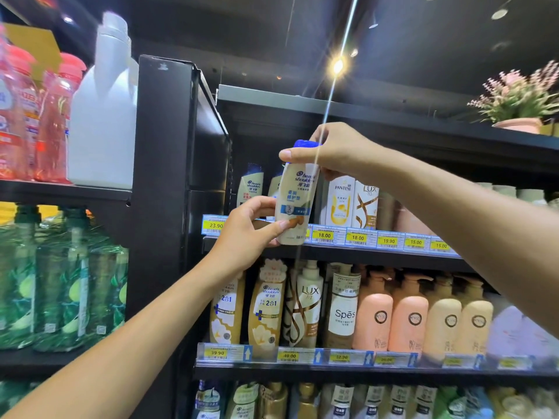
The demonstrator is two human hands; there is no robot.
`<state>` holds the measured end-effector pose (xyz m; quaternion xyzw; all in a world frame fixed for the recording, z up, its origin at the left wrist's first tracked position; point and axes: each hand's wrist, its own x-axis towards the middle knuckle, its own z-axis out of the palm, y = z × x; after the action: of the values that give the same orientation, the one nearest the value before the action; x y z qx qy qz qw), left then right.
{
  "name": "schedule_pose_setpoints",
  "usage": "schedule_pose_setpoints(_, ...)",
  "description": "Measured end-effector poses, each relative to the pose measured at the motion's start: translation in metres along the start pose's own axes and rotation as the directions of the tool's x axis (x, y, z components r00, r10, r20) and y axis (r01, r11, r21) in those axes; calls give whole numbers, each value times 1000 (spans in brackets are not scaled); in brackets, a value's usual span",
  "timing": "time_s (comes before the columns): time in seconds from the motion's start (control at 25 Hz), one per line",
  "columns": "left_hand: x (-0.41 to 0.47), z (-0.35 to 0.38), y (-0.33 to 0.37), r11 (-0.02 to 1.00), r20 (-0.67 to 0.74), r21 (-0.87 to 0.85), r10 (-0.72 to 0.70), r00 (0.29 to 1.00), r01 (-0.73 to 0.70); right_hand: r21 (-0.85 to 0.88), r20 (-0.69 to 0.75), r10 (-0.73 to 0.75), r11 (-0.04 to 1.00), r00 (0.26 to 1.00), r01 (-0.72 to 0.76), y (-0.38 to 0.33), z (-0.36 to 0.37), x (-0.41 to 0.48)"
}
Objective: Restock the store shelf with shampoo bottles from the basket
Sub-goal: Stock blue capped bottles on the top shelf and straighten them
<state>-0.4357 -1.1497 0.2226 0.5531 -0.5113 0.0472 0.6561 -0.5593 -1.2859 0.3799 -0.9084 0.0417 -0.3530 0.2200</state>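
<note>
A cream Head & Shoulders shampoo bottle with a blue cap is held upright in front of the upper shelf. My right hand grips it at the cap and neck. My left hand holds its lower part, thumb on the front near the base. Two matching Head & Shoulders bottles stand on that shelf just behind and to the left. The basket is out of view.
Pantene and Lux bottles stand right of the held bottle. The shelf below is packed with pump bottles. A black upright post divides this bay from detergent jugs on the left. A potted plant sits on top.
</note>
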Motion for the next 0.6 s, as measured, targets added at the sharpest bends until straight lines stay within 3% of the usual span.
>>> schedule_pose_setpoints(0.2, 7, -10, -4, 1000, -21, 7, -2, 1000, 2, 27, 187, -129, 992, 974, 126, 1, -18, 1)
schedule_pose_setpoints(0.4, 22, -22, -3, 954, -53, 266, 154, 987, -135, -51, 137, -179, 981, 974, 187, 3, -31, 16)
schedule_pose_setpoints(0.52, 27, -31, -10, 799, -75, 580, 246, 966, -159, -302, 111, -229, 919, 967, 252, 3, -42, 24)
schedule_pose_setpoints(0.6, 27, -36, -19, 723, -19, 675, 221, 975, -151, -495, 98, -246, 829, 964, 262, 6, -46, 28)
